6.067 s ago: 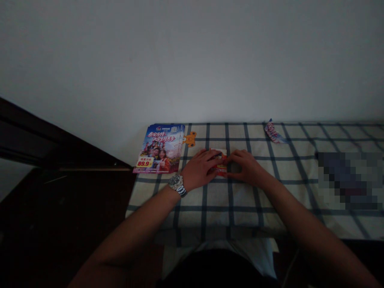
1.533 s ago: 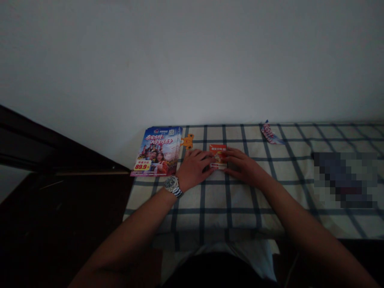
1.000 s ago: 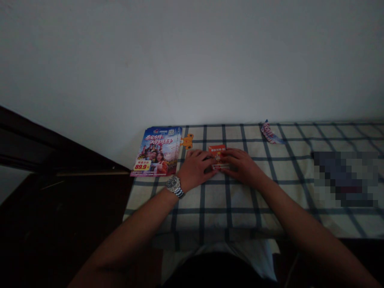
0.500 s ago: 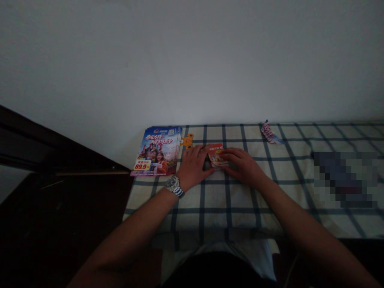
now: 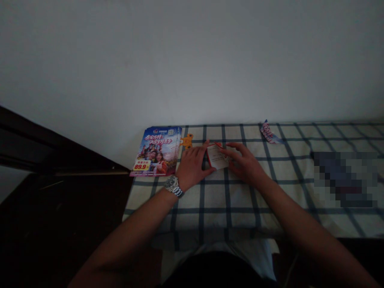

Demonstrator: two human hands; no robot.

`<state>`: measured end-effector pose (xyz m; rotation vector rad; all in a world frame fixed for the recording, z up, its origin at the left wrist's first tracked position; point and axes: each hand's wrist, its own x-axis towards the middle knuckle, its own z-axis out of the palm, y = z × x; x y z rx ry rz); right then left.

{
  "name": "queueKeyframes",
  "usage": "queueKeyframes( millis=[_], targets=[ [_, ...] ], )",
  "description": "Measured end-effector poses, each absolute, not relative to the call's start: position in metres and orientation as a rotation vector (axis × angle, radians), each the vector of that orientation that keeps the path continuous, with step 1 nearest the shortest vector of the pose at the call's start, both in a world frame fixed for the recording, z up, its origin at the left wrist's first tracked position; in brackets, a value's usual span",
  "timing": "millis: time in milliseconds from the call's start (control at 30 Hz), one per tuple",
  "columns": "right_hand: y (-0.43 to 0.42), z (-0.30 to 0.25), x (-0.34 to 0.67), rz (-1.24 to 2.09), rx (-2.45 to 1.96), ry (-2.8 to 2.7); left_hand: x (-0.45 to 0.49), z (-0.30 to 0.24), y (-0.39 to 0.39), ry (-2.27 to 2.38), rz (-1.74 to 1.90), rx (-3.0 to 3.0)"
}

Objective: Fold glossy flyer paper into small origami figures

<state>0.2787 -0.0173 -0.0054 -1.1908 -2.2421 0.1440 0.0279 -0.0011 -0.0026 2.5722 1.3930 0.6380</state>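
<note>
A small folded leaflet point(image 5: 217, 157) lies between my hands on the checked cloth, its white printed side up with red along the left and top edges. My left hand point(image 5: 193, 165), wearing a metal wristwatch point(image 5: 173, 185), holds the leaflet's left side between forefinger and thumb. My right hand point(image 5: 244, 163) has its fingers on the right side, with the forefinger at the red upper edge. Its fingertips partly cover the paper. Left of my left hand is a stack of blue and pink flyers point(image 5: 156, 152).
An orange bear-shaped item point(image 5: 186, 141) lies beside the flyers. A torn or curled printed paper piece point(image 5: 269, 134) rests near the wall point(image 5: 210, 60). A pixelated dark object point(image 5: 342, 180) is at the right on the checked cloth point(image 5: 216, 200). Dark furniture stands at left.
The leaflet's red printed face has given way to a white face with text. My right hand's fingers have shifted slightly right and spread; my left hand has stayed nearly still.
</note>
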Motion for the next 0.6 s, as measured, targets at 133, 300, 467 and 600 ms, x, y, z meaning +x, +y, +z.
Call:
queueKeyframes(
  millis=[133, 300, 467, 600],
  targets=[
    [-0.016, -0.003, 0.283, 0.108, -1.208, -2.232, 0.025, -0.001, -0.001, 1.324, 0.599, 2.617],
    [-0.016, 0.003, 0.288, 0.074, -1.220, -2.226, 0.023, -0.001, -0.002, 1.308, 0.571, 2.643],
    [-0.014, 0.003, 0.292, 0.052, -1.240, -2.206, 0.023, -0.001, -0.003, 1.319, 0.569, 2.654],
    [-0.010, -0.004, 0.296, 0.050, -1.245, -2.257, 0.023, 0.000, -0.003, 1.324, 0.582, 2.656]
  ],
)
